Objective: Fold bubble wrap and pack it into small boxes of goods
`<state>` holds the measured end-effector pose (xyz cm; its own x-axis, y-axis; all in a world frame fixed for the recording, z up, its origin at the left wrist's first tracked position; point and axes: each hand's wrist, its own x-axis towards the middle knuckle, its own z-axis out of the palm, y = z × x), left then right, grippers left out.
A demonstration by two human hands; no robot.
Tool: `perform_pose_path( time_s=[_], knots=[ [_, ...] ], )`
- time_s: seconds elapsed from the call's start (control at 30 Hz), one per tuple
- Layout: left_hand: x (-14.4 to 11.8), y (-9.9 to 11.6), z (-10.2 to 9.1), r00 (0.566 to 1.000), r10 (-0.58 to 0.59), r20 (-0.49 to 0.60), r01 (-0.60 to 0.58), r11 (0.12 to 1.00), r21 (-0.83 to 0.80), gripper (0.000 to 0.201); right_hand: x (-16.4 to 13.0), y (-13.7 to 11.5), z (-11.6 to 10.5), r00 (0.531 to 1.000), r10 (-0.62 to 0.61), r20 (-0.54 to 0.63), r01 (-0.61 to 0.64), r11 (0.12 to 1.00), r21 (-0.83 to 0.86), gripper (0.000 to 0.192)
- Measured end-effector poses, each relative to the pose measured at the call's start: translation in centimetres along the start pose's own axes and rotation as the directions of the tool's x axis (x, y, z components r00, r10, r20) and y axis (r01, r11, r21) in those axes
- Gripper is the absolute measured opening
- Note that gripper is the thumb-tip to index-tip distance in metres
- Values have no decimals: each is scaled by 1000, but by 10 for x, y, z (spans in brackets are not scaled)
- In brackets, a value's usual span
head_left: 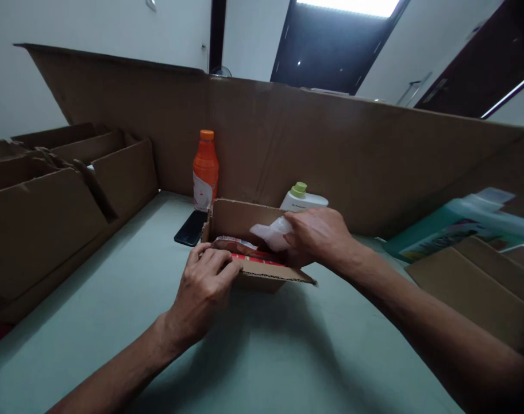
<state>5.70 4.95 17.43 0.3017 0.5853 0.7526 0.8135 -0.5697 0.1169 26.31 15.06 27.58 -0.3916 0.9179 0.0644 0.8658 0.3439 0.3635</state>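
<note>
Two hands worked at one small open box, which stood on the pale surface in the middle of the view. The left hand lay at the box's near left side, its fingers bent over the edge beside one flap that jutted toward the right; whether the thumb pinched from beneath could not be told. The right hand reached in over the right side, its fingers closed on one crumpled piece of whitish plastic, which hung just above the contents. Inside, one brown packet lay beside one red pack, both partly hidden

Behind the box were two bottles: one orange bottle, upright at the back left, and one white bottle with a green cap, its lower part hidden. One dark phone lay flat just left of the box, near the orange bottle. At the far left stood one divided box, its compartments too cut off to count. At the right were one jug of teal liquid, tilted, and a brown carton in front of it. One tall cardboard wall ran across the back
</note>
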Motion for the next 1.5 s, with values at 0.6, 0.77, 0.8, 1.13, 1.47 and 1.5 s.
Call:
perform_pose_path(
  time_s=[0.6,0.77,0.8,1.13,1.47,1.5],
  knots=[
    [6,-7,-2,999,-23,-30,20,996,-87,22,34,-29,24,936,-228,270,186,968,170,19],
    [-29,-27,-26,939,-330,-93,310,933,-182,69,-46,19,15,935,-46,-352,170,928,331,30],
    [-42,-33,-30,899,-435,-48,414,881,-230,72,-68,28,22,867,92,-489,134,903,408,28],
    [-40,-24,28,660,-642,391,723,399,-564,87,-73,-29,145,965,263,-25,-60,310,949,66],
    [-115,45,-27,583,-625,520,790,286,-542,74,-200,-57,127,925,372,-71,-83,383,920,19],
    [-119,37,-38,565,-664,490,794,274,-543,71,-196,-71,120,935,333,-123,-14,380,925,16]
  ],
)
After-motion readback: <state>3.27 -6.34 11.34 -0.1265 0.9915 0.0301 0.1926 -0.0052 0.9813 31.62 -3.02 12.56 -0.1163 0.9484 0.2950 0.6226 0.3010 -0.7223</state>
